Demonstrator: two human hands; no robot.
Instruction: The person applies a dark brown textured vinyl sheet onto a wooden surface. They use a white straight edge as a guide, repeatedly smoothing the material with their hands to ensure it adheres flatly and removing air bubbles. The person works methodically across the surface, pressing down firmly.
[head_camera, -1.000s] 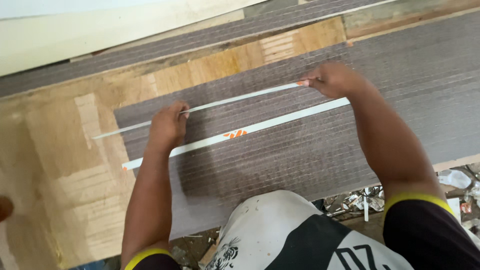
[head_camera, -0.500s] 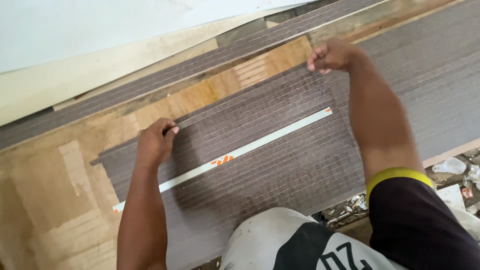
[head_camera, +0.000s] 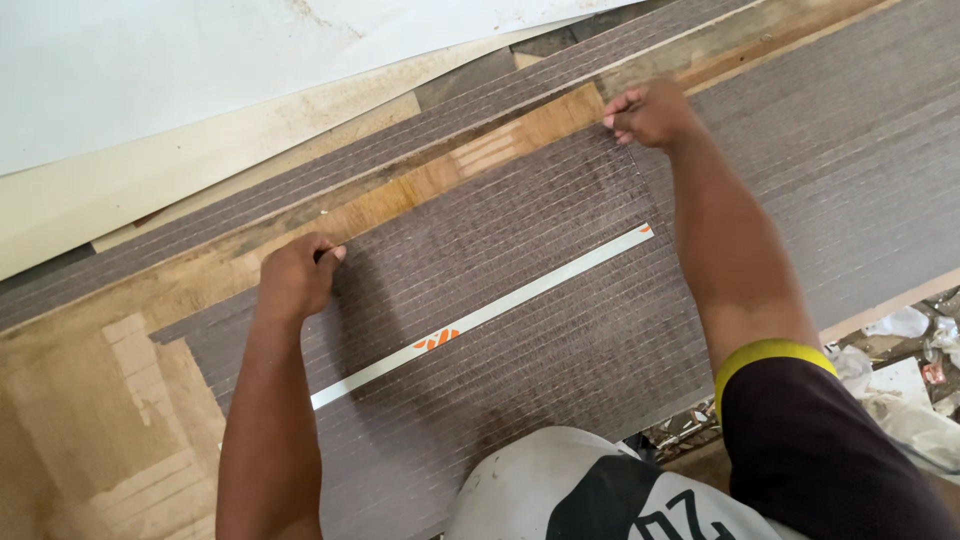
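A grey-brown ribbed laminate sheet (head_camera: 540, 250) lies on a wooden board (head_camera: 80, 420) in front of me. My left hand (head_camera: 296, 278) is curled on the sheet's far edge near its left end, fingers closed on the edge. At the far right corner of the same edge, my right hand (head_camera: 652, 112) pinches the sheet with fingers bunched. A white strip (head_camera: 520, 298) with small orange marks runs diagonally across the sheet between my arms; neither hand touches it.
A larger grey ribbed sheet (head_camera: 850, 150) extends to the right. A narrow grey strip (head_camera: 400, 140) and white and cream panels (head_camera: 150, 70) lie beyond the board. Crumpled plastic and scraps (head_camera: 900, 330) sit on the floor at right.
Both hands have moved away from me, from a second white strip on the sheet to its far edge. That second strip is no longer visible.
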